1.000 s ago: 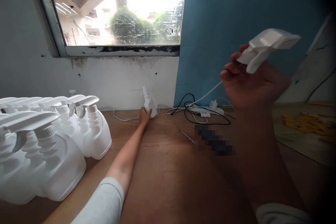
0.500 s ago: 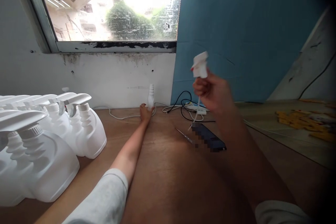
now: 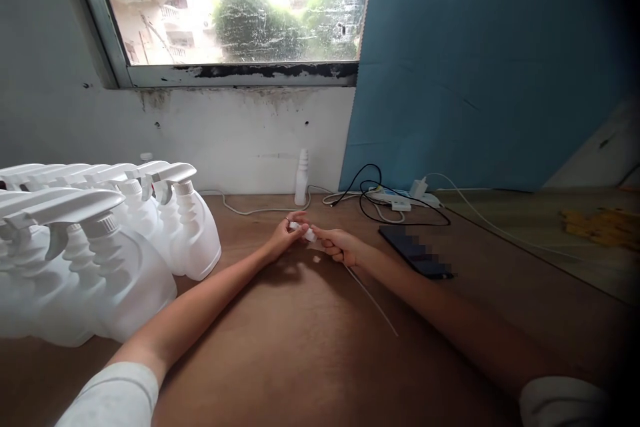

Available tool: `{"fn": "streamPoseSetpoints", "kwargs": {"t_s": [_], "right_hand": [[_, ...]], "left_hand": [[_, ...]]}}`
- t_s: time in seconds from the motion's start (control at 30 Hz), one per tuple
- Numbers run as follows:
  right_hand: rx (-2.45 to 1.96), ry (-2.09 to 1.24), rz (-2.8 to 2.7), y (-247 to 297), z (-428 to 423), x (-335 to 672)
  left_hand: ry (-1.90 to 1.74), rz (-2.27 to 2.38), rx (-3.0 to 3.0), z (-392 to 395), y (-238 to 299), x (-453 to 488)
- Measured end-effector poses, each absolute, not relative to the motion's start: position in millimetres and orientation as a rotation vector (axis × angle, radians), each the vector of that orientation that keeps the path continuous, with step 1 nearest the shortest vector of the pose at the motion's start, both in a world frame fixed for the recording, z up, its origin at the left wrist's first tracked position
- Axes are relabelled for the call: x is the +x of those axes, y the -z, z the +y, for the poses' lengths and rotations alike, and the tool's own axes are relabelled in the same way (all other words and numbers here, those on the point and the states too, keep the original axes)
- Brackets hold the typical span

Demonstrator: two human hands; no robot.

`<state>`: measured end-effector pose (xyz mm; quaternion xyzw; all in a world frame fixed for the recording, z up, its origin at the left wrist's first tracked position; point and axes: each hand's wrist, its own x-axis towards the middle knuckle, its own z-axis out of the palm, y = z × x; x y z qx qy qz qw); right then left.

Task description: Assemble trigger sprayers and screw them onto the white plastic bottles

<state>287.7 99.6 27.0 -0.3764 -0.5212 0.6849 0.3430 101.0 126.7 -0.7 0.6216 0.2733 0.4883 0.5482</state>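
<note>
Above the table's middle, my left hand point(image 3: 290, 235) and my right hand point(image 3: 343, 245) meet. Both are closed on a white spray trigger head point(image 3: 311, 235), mostly covered by their fingers. From beneath my right hand a thin white tube point(image 3: 373, 301) slants down to the right. A small white piece point(image 3: 317, 259) shows just below the fingers; whether it belongs to the head I cannot tell. Beyond my hands, a slim white bottle point(image 3: 301, 180) without a sprayer stands upright against the wall.
Several white spray bottles point(image 3: 135, 273) crowd the left of the brown table point(image 3: 280, 360). A dark phone point(image 3: 407, 250) lies beyond my right forearm. Cables and a white power strip point(image 3: 400, 197) run along the wall. Yellow items point(image 3: 595, 223) lie at the far right.
My right hand has come down and left with the spray head. My left hand has let go of the slim bottle and joined it. The screwdriver no longer shows.
</note>
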Motion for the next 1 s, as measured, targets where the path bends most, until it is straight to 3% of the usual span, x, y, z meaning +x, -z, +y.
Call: {"fn": "streamPoseSetpoints", "kwargs": {"t_s": [0.13, 0.47, 0.7, 0.87, 1.0], "right_hand": [[-1.275, -1.493, -1.467, -18, 97, 295], [-1.66, -0.422, -1.84, -33, 101, 365], [-1.87, -0.298, -2.04, -32, 96, 389], [-1.615, -0.275, -2.054, -41, 76, 349], [-1.159, -0.275, -2.159, -55, 44, 312]], "left_hand": [[-1.088, 0.642, 1.414, 124, -1, 102], [-1.109, 0.623, 1.137, 119, 1, 95], [-1.103, 0.611, 0.965, 111, -2, 105], [-1.112, 0.701, 0.967, 106, -1, 112], [-1.166, 0.772, 0.952, 106, 0, 114]]}}
